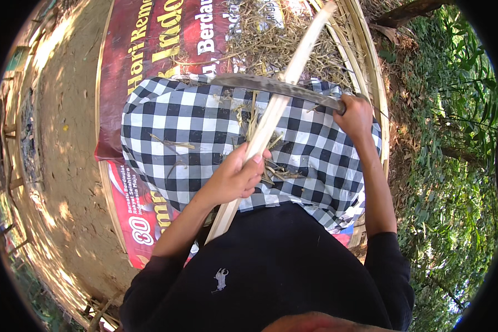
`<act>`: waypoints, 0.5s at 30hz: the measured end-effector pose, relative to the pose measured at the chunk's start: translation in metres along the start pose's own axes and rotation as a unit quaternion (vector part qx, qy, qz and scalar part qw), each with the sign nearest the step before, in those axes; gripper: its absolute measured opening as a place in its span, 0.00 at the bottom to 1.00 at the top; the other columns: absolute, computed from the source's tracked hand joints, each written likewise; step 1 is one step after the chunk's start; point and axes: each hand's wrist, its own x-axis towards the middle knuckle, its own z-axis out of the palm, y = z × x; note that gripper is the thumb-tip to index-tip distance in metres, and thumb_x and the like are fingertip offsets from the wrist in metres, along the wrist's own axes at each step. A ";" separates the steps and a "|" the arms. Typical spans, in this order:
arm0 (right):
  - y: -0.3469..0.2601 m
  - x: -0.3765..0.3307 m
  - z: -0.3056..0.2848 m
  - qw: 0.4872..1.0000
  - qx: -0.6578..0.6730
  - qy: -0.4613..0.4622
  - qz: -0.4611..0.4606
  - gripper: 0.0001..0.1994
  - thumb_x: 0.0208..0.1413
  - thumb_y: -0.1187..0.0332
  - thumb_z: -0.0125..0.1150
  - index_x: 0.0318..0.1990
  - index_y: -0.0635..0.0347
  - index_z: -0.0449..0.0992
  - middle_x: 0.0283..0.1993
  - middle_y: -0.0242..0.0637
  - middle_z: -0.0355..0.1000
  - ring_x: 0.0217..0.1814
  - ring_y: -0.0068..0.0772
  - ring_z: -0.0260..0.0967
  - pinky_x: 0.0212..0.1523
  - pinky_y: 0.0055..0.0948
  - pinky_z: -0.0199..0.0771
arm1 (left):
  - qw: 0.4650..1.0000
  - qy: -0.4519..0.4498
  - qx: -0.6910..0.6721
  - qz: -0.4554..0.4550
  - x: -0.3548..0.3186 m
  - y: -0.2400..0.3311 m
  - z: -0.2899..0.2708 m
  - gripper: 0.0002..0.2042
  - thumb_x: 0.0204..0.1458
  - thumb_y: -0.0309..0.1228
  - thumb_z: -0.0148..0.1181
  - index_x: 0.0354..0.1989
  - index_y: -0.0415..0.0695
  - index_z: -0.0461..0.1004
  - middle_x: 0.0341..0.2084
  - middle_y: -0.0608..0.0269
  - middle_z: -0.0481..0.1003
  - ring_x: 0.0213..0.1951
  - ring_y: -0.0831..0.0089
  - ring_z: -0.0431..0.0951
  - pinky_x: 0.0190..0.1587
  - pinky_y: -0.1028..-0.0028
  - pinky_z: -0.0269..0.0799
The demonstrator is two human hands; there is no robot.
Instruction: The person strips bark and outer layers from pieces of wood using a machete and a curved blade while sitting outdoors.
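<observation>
A long pale strip of split wood or bamboo (270, 119) slants from beside my torso up to the far right. My left hand (240, 174) is wrapped round its lower half, thumb along the top. In my right hand (353, 117) is the handle of a machete, its dark blade (260, 84) lying across the strip above my left hand and pointing left. The blade meets the strip; whether it bites into it I cannot tell. Under both, a black-and-white checked cloth (177, 119) covers my lap, with thin shavings scattered on it.
A red printed banner (116, 72) lies beneath me, heaped with shavings (293, 47) at the far side. Long pale strips (365, 50) run along its right edge. Bare dirt ground (72, 138) stretches to the left; green plants (448, 166) grow on the right.
</observation>
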 end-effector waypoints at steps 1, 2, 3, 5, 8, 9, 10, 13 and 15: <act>-0.017 0.003 -0.006 0.999 -0.020 -0.029 0.010 0.06 0.40 0.69 0.65 0.22 0.58 0.74 0.20 0.42 0.74 0.19 0.46 0.72 0.26 0.44 0.72 | 1.000 0.029 0.008 0.008 0.005 0.002 -0.007 0.14 0.69 0.39 0.48 0.55 0.42 0.63 0.25 0.73 0.59 0.18 0.88 0.53 0.17 0.83 0.51; -0.045 0.000 -0.013 0.997 -0.039 -0.056 0.023 0.05 0.41 0.69 0.65 0.22 0.58 0.74 0.20 0.42 0.75 0.19 0.45 0.72 0.24 0.44 0.72 | 0.999 0.044 0.017 0.014 0.006 0.004 -0.017 0.14 0.69 0.38 0.48 0.55 0.42 0.63 0.25 0.73 0.59 0.18 0.88 0.53 0.17 0.83 0.51; -0.069 -0.005 -0.019 0.997 -0.023 -0.066 0.028 0.05 0.41 0.68 0.65 0.22 0.56 0.74 0.19 0.38 0.74 0.19 0.43 0.73 0.29 0.41 0.73 | 0.999 0.041 0.006 0.017 0.004 0.004 -0.020 0.14 0.69 0.38 0.48 0.55 0.42 0.62 0.25 0.73 0.58 0.18 0.88 0.54 0.17 0.83 0.51; -0.081 -0.018 -0.019 0.994 0.053 -0.026 -0.096 0.07 0.41 0.67 0.66 0.21 0.55 0.74 0.20 0.40 0.73 0.21 0.46 0.72 0.40 0.42 0.75 | 1.000 0.019 -0.003 0.016 0.000 0.001 -0.016 0.14 0.69 0.38 0.48 0.55 0.42 0.62 0.25 0.73 0.58 0.18 0.88 0.54 0.17 0.84 0.51; -0.014 -0.002 0.018 0.987 0.103 0.074 -0.103 0.08 0.37 0.67 0.69 0.21 0.56 0.74 0.18 0.42 0.71 0.22 0.46 0.72 0.37 0.39 0.75 | 1.000 -0.009 0.003 -0.002 -0.005 -0.003 -0.002 0.14 0.69 0.38 0.47 0.55 0.42 0.62 0.26 0.73 0.59 0.18 0.89 0.54 0.16 0.84 0.51; 0.008 0.030 0.006 0.996 0.060 -0.045 0.056 0.07 0.42 0.67 0.65 0.23 0.59 0.75 0.21 0.46 0.72 0.24 0.53 0.72 0.35 0.46 0.77 | 1.000 0.007 -0.002 -0.002 0.001 0.001 -0.001 0.14 0.69 0.37 0.47 0.55 0.42 0.62 0.26 0.73 0.59 0.18 0.89 0.54 0.16 0.84 0.51; 0.005 0.027 0.003 0.996 0.030 -0.066 0.061 0.07 0.42 0.67 0.66 0.23 0.58 0.75 0.21 0.45 0.73 0.24 0.51 0.73 0.33 0.45 0.77 | 1.000 0.023 -0.007 -0.001 0.005 0.004 0.000 0.14 0.69 0.37 0.47 0.55 0.41 0.62 0.26 0.73 0.59 0.18 0.89 0.54 0.16 0.84 0.51; -0.051 0.015 -0.005 0.997 -0.011 -0.070 0.027 0.05 0.42 0.68 0.64 0.24 0.56 0.74 0.21 0.43 0.73 0.23 0.49 0.73 0.29 0.46 0.75 | 0.998 0.053 -0.003 0.019 0.005 0.001 -0.024 0.15 0.69 0.37 0.47 0.56 0.41 0.62 0.26 0.73 0.59 0.16 0.88 0.53 0.15 0.84 0.51; -0.062 0.004 -0.002 0.993 0.041 -0.060 -0.092 0.07 0.39 0.68 0.67 0.26 0.56 0.75 0.23 0.43 0.74 0.22 0.48 0.72 0.33 0.45 0.77 | 0.999 0.029 -0.011 0.033 0.000 0.005 -0.018 0.15 0.69 0.37 0.48 0.57 0.41 0.62 0.26 0.73 0.59 0.16 0.89 0.52 0.15 0.84 0.51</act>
